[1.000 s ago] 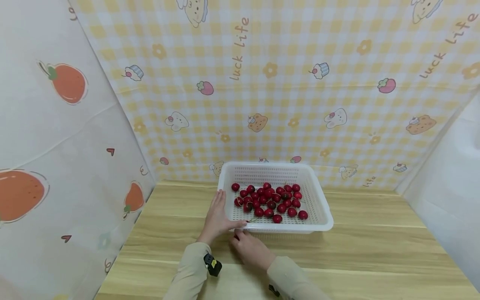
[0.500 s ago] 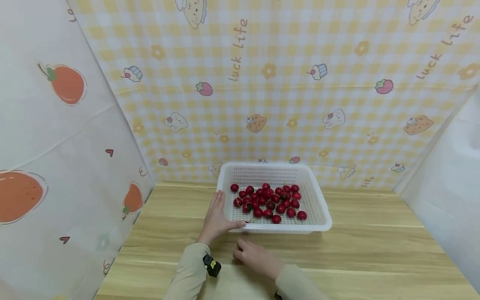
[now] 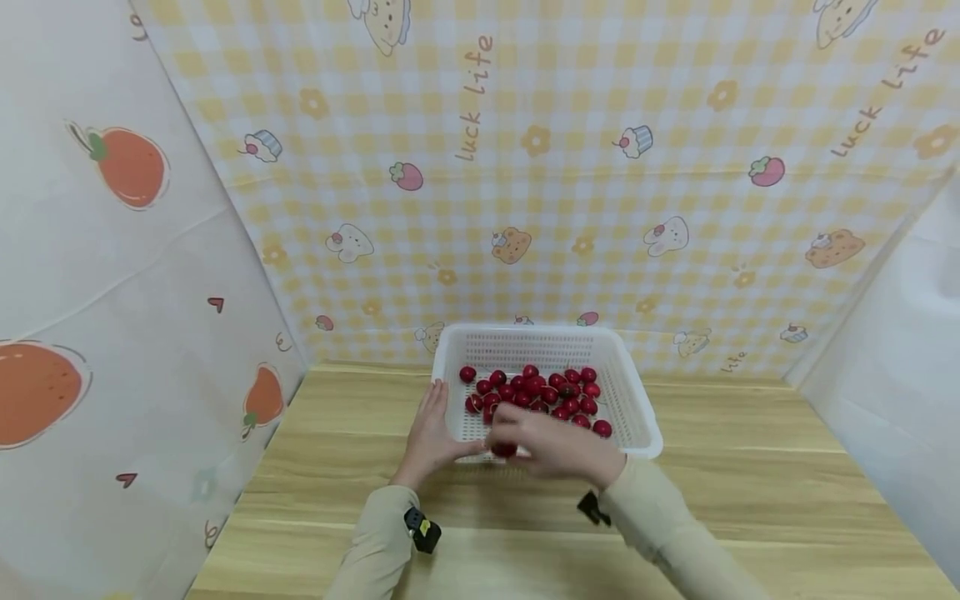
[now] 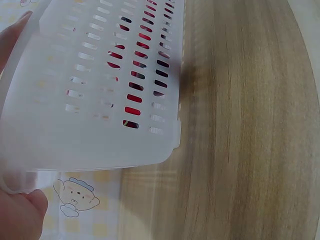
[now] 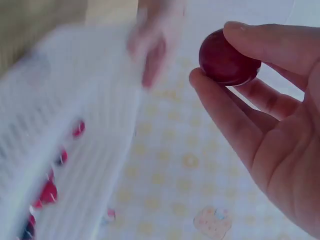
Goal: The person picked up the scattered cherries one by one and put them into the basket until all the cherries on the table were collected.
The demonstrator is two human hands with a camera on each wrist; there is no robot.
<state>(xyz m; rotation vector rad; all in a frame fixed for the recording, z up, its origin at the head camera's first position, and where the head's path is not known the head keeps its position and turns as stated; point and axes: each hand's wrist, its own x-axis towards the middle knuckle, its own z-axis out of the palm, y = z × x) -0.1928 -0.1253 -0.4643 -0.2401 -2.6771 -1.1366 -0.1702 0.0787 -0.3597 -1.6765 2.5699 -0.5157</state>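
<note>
A white plastic basket (image 3: 643, 412) with slotted walls holds several dark red cherries (image 3: 534, 385). My left hand (image 3: 432, 442) grips its front left corner, the thumb along the front rim and the fingers against the left side. In the left wrist view, fingertips show at the rim of the basket (image 4: 90, 142). Over the front rim, close to the left thumb, is my right hand (image 3: 562, 442). Thumb and fingers of the right hand (image 5: 285, 125) pinch a single cherry (image 5: 226, 59), seen clearly in the right wrist view. The right hand hides part of the basket's contents.
The basket stands on a wood-grain table (image 3: 750, 467), near its back edge. Behind it hangs a yellow checked cloth (image 3: 585, 200) with cartoon prints. A white cloth with fruit prints (image 3: 150, 275) closes off the left side.
My right hand has moved from the table in front of the basket up over its front rim, now with a cherry in its fingers. The left hand stays at the corner.
</note>
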